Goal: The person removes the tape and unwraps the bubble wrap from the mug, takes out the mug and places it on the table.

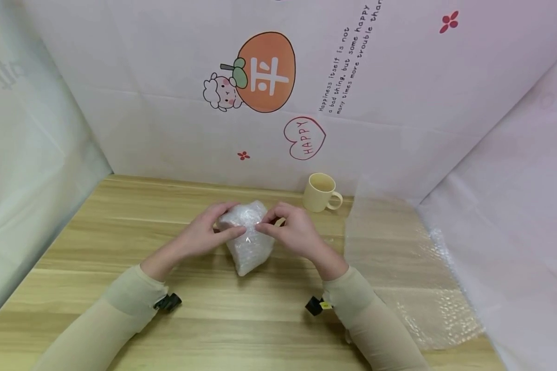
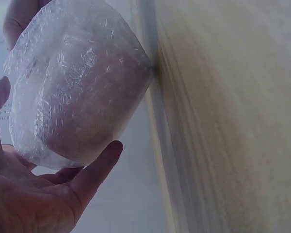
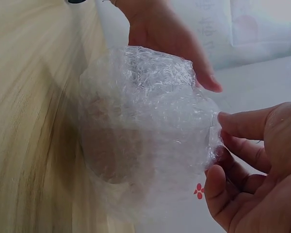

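The wrapped bundle point(image 1: 248, 250) sits between the two hands, touched by both, so neither is nearer; whether its lower tip meets the surface point(image 1: 227, 330) is hard to tell. Its longer axis runs from just past twelve o'clock to just past six. From the left hand point(image 1: 209, 230) it lies between three and four o'clock; that hand grips its side, thumb laid across the top. From the right hand point(image 1: 292, 230) it lies between eight and nine o'clock; thumb and fingertips pinch the plastic at its edge. Both forearms reach in from below, the left pointing towards one o'clock, the right towards eleven.
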The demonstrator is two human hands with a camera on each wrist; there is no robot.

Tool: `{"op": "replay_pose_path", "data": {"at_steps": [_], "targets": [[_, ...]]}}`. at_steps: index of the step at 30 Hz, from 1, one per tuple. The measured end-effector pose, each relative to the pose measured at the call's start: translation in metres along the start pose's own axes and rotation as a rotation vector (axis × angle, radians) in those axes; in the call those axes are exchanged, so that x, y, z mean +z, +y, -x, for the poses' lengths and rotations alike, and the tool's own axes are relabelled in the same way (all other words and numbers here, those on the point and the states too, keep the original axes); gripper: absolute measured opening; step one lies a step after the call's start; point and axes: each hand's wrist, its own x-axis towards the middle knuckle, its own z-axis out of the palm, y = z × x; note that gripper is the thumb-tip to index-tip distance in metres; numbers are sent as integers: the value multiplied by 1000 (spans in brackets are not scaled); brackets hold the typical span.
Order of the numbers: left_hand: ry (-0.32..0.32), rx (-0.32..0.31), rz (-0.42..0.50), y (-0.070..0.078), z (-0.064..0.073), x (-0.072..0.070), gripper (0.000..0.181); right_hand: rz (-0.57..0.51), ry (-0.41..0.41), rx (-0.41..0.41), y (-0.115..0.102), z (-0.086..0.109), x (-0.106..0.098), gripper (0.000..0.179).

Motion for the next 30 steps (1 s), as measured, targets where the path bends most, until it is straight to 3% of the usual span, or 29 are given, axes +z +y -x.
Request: {"op": "replay_pose_path", "data": {"at_steps": [7,16,23,30], "targets": [[41,11,-14,-3,-3,5,74,-120,-40,58,3,0,2,10],[72,13,11,2,-2,7,68,-265,-84,194,-2,2,3,12],[76,-14,4,1,-1,9,69,-323,-95,217,1,0,5,14],[85,-3,-29,0,0,9,68,-356,-123,217,2,0,4,13]]}}
